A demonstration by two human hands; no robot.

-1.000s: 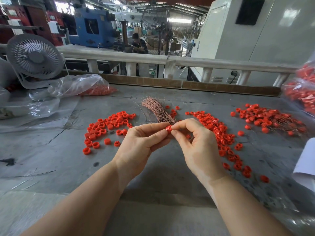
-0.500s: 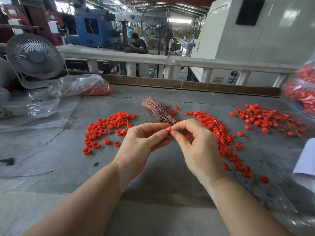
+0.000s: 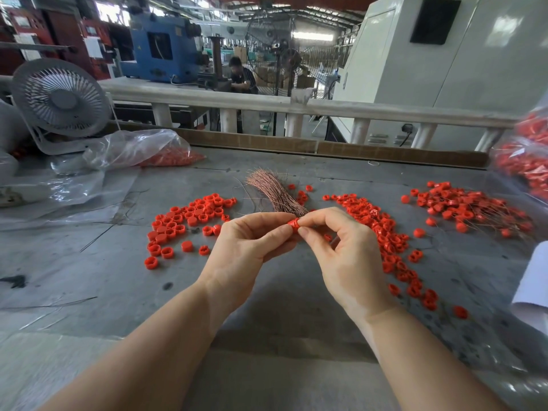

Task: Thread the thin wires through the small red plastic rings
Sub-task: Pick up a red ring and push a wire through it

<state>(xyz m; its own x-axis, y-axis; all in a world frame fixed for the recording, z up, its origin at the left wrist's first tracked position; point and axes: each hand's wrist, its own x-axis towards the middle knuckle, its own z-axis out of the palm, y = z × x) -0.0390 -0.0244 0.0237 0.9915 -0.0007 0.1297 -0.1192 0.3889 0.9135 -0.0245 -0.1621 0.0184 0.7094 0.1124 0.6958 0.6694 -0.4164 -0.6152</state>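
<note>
Both hands meet just above the middle of the grey metal worktable (image 3: 98, 271), over its bare centre. The left hand (image 3: 243, 250) has its fingers curled and its thumb laid forward, gripping the near end of a bundle of thin copper-coloured wires (image 3: 272, 192) that fans out toward 11 o'clock from the fingertips. The right hand (image 3: 341, 253) pinches one small red plastic ring (image 3: 293, 225) between thumb and forefinger, its other fingers curled loosely beneath. The ring sits right at the point where the two hands touch, at the base of the wire bundle; whether a wire has entered it cannot be made out.

At 10 o'clock from the hands lies a loose scatter of red rings (image 3: 184, 223) flat on the table. At 2 o'clock a denser band of red rings (image 3: 385, 232) runs down toward 4 o'clock, just beside the right hand. Farther out at 2 o'clock, well apart from the hands, a heap of red rings with fine wires sticking out of them (image 3: 468, 206) rests on the table.

A crumpled clear plastic bag holding more red pieces (image 3: 139, 149) lies at 10 o'clock near the table's far edge, beside a grey desk fan (image 3: 60, 99). Another clear bag of red rings (image 3: 525, 161) shows at the 3 o'clock edge, with a white sheet (image 3: 533, 286) below it.
</note>
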